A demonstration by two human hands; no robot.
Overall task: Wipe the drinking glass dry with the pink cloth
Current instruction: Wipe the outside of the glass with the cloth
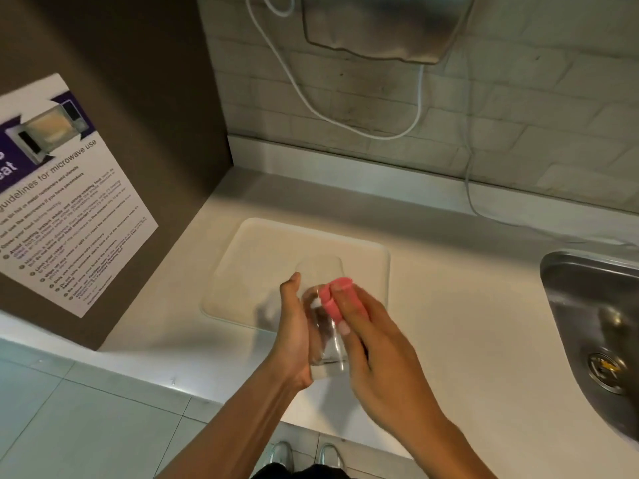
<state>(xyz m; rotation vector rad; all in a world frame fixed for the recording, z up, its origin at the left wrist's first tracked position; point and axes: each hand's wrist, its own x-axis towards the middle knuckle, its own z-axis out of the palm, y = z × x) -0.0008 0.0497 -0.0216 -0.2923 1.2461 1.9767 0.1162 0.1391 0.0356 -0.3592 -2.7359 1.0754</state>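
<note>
Nearest the camera, two shoes (304, 456) stand on the floor (69, 426) at the counter's edge. Both forearms reach forward over the white counter (466, 340).

The left hand (292, 335) wraps the glass (325, 326) from its left side, thumb up near the rim, palm against the wall; the glass is held above the counter, tilted with its base toward the camera and its mouth pointing away. The right hand (377, 344) lies over the glass's right side, fingers closed on the pink cloth (332, 297) and pressing it at the mouth of the glass. Part of the cloth shows through the clear wall, so it seems tucked inside the rim; how deep it goes I cannot tell. The right hand is slightly blurred.

Just beyond the hands, a pale mat (304, 243) lies flat on the counter. To the right, a steel sink (587, 305) is set into the counter, its drain (605, 371) visible. To the left, a brown panel carries a microwave notice (65, 198). Farther back, a white cable (345, 108) loops down the tiled wall (518, 108) below a metal fixture (383, 25).
</note>
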